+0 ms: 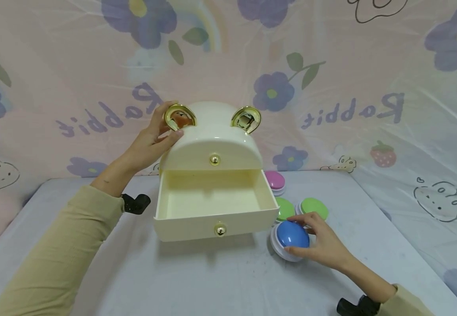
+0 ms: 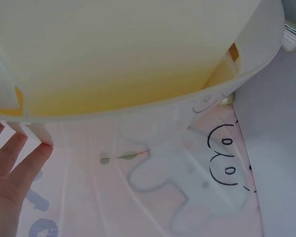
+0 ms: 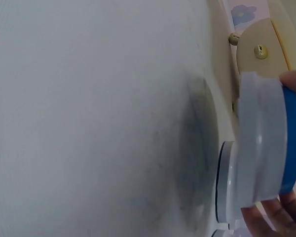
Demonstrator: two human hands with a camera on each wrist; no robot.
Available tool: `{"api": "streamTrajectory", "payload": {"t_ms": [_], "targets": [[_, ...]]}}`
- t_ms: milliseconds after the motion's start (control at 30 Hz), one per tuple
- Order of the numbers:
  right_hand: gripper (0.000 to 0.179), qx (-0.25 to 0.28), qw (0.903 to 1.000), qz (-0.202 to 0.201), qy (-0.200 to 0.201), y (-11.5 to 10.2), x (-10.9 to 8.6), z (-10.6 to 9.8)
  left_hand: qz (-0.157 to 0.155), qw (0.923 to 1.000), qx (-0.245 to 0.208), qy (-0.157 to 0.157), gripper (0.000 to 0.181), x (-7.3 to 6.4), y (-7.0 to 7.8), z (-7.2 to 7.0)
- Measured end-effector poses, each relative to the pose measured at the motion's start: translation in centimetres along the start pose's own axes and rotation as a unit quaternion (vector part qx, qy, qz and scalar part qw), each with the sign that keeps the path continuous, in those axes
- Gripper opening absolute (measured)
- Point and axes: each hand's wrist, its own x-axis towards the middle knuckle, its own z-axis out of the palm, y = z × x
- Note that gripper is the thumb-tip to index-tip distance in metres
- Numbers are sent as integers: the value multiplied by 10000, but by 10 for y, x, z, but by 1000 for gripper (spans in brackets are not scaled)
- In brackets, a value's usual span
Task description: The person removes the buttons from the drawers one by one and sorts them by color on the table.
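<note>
A cream storage box [image 1: 212, 151] has a domed top, two gold ear-shaped rings and small gold knobs. Its lower drawer [image 1: 217, 230] is pulled out, and nothing lies inside; the upper one is closed. My left hand [image 1: 153, 136] grips the box at the left gold ear [image 1: 179, 117], fingers behind it and thumb in front. In the left wrist view, fingertips [image 2: 45, 146] show by the cream box's edge [image 2: 138, 106]. On the right, my right hand [image 1: 323, 241] holds a round white jar with a blue lid [image 1: 293, 234], thumb and fingers on opposite sides of the lid.
Just behind the blue-lidded jar are two green-lidded jars [image 1: 314, 208], one partly hidden by the drawer. A pink-lidded jar [image 1: 275, 181] stands farther back, beside the box. The white table [image 1: 196, 281] meets a patterned cloth backdrop [image 1: 212, 74].
</note>
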Motion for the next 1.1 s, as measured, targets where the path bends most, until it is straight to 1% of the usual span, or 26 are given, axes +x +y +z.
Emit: {"api": "streamTrajectory", "payload": {"t_ms": [200,333,467,567,667,733,767,833,900,933,1000,1100], "targets": [[62,-260,9987,-115,-429,5,0,1,39,10000,-28,5,63,0,1,0],[63,-283,9979,-214,-534,8,0,2,31,10000,13,16,63,0,0,0],[63,-268,9974,-227,-625,11,-1,1,50,10000,40,32,63,0,0,1],[64,-274,9963,-163,-796,11,1,-1,88,10000,-19,23,63,0,0,0],[65,-268,9949,-189,-958,10,4,-4,100,9999,-53,16,63,0,1,0],[64,-242,9950,-265,-936,8,5,-4,97,9999,-51,19,63,0,1,0],[62,-198,9955,-328,-864,6,5,-4,90,9999,-43,17,63,0,1,0],[55,-101,9975,-433,-558,3,7,-3,83,10000,-22,18,63,0,1,0],[44,25,9979,-639,-77,0,9,-1,73,10000,6,25,63,0,1,0],[40,110,9966,-793,195,-2,10,0,67,10000,21,33,63,0,1,1],[33,280,9905,-1127,730,-7,13,3,70,10000,33,37,63,0,1,1],[31,528,9738,-1695,1421,-14,14,6,61,10000,18,39,63,0,1,1]]}}
